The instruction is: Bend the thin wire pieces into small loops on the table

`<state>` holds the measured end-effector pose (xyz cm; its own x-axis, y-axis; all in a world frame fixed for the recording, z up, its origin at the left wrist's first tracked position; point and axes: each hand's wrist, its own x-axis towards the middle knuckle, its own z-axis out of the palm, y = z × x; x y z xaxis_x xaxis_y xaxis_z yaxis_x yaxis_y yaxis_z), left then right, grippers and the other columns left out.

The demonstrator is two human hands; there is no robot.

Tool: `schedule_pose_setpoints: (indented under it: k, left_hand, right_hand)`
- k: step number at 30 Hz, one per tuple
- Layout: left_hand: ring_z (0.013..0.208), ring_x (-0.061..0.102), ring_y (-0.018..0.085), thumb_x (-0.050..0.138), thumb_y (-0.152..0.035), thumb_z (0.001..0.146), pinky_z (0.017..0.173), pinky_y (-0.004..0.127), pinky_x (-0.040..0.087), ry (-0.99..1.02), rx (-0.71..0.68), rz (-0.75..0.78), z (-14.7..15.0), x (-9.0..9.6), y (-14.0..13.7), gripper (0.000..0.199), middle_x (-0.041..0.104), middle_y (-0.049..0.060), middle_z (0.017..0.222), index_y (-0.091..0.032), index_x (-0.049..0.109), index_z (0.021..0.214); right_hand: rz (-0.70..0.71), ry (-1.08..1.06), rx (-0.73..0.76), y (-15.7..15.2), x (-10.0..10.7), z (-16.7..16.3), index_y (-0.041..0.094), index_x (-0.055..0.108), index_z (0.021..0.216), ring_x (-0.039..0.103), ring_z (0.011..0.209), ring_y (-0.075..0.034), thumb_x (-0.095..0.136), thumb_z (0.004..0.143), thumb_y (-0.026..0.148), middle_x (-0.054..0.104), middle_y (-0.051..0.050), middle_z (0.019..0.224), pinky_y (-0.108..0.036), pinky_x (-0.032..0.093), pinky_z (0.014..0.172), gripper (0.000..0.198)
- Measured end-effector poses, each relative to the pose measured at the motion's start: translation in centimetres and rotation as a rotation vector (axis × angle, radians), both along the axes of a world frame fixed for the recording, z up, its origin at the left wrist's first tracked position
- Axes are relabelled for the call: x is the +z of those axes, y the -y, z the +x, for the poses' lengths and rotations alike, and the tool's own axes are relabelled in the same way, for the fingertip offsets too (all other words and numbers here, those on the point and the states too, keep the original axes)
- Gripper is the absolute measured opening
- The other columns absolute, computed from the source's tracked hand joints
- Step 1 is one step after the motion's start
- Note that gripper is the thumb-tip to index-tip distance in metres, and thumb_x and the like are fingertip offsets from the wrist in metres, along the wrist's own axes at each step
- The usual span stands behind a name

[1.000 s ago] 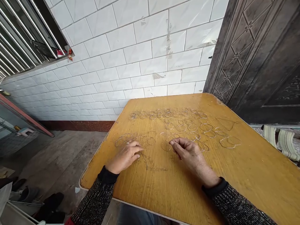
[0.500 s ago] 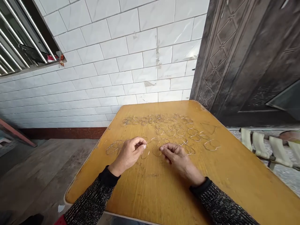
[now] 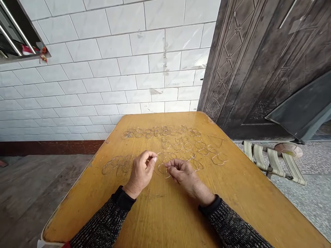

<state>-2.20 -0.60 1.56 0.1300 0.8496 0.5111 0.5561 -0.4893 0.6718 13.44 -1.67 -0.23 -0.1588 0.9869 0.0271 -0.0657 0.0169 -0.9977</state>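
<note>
Between the fingertips of my left hand is pinched a thin copper-coloured wire, bent into loops. My right hand is closed in a pinch on the same wire, a short way to the right. Both hands hover low over the middle of a yellow wooden table. A tangle of wire loops lies left of my left hand. More bent wire loops lie just beyond my right hand, partly hidden by it. The exact ends of the held wire are too fine to make out.
Several looped wires form a row across the far part of the table. A single wire loop lies to the right. A white tiled wall and a dark carved door stand behind. A striped strap stool is at the right.
The view has turned to the right, so the table and wires appear shifted left. My hands are slightly closer together, still pinching the wire.
</note>
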Motion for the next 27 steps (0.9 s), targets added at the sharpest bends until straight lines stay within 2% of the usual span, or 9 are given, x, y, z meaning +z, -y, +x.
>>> schedule_pose_setpoints:
  k: [2, 5, 9, 14, 20, 23, 27]
  left_hand:
    - [0.057, 0.050, 0.011, 0.047, -0.027, 0.080, 0.055, 0.022, 0.040, 0.127, 0.002, -0.113, -0.2, -0.2, -0.3, 0.011, 0.054, 0.000, 0.066, -0.017, 0.052, 0.079]
    - [0.057, 0.048, 0.010, 0.047, -0.029, 0.080, 0.053, 0.021, 0.039, 0.217, -0.078, -0.266, -0.2, -0.6, -0.5, 0.014, 0.052, -0.001, 0.066, -0.016, 0.052, 0.078]
    - [0.059, 0.046, 0.010, 0.048, -0.034, 0.080, 0.052, 0.020, 0.037, 0.218, -0.185, -0.343, 0.3, -0.6, -0.1, 0.020, 0.052, 0.000, 0.066, -0.016, 0.055, 0.074]
    - [0.051, 0.046, 0.008, 0.049, -0.040, 0.079, 0.044, 0.018, 0.034, 0.430, -0.262, -0.525, 0.7, -0.1, 0.5, 0.026, 0.055, 0.001, 0.067, -0.015, 0.055, 0.076]
    - [0.047, 0.045, 0.007, 0.052, -0.040, 0.077, 0.045, 0.019, 0.035, 0.397, -0.268, -0.509, 1.0, 0.0, 0.7, 0.026, 0.053, -0.001, 0.060, -0.015, 0.057, 0.075]
    - [0.047, 0.044, 0.007, 0.052, -0.039, 0.077, 0.045, 0.019, 0.034, 0.436, -0.258, -0.478, 1.0, -0.2, 0.6, 0.025, 0.052, -0.002, 0.059, -0.015, 0.058, 0.075]
    - [0.047, 0.043, 0.005, 0.059, -0.035, 0.073, 0.045, 0.018, 0.033, 0.671, -0.193, -0.474, 0.7, -0.6, 0.0, 0.021, 0.052, -0.003, 0.060, -0.014, 0.057, 0.075]
  right_hand:
    - [-0.029, -0.044, -0.040, 0.1, 0.2, 0.0, 0.018, 0.049, 0.066, 0.032, 0.035, -0.005, 0.055, 0.064, 0.029, 0.042, 0.008, 0.045, -0.017, 0.027, 0.034, 0.012]
    - [-0.036, -0.087, -0.055, 0.1, 0.5, -0.1, 0.018, 0.046, 0.064, 0.036, 0.035, -0.005, 0.054, 0.066, 0.034, 0.045, 0.007, 0.048, -0.018, 0.032, 0.034, 0.018]
    - [-0.026, -0.105, -0.064, 0.0, 0.6, -0.1, 0.018, 0.046, 0.064, 0.040, 0.036, -0.005, 0.055, 0.067, 0.036, 0.049, 0.005, 0.050, -0.018, 0.035, 0.037, 0.021]
    - [0.018, -0.129, -0.013, 0.1, 0.8, 0.2, 0.018, 0.048, 0.067, 0.039, 0.036, -0.005, 0.055, 0.070, 0.037, 0.052, 0.004, 0.055, -0.018, 0.033, 0.037, 0.020]
    - [0.035, -0.083, 0.106, 0.4, 1.1, 0.3, 0.016, 0.052, 0.061, 0.031, 0.034, -0.003, 0.056, 0.071, 0.043, 0.044, 0.007, 0.048, -0.018, 0.024, 0.034, 0.029]
    - [0.022, -0.178, 0.057, 0.3, 1.1, 0.3, 0.016, 0.056, 0.065, 0.030, 0.034, -0.003, 0.058, 0.069, 0.044, 0.046, 0.006, 0.050, -0.018, 0.024, 0.034, 0.028]
    - [-0.012, -0.379, -0.047, 0.2, 1.0, 0.5, 0.016, 0.059, 0.068, 0.035, 0.039, -0.003, 0.064, 0.067, 0.039, 0.052, 0.004, 0.058, -0.017, 0.029, 0.037, 0.024]
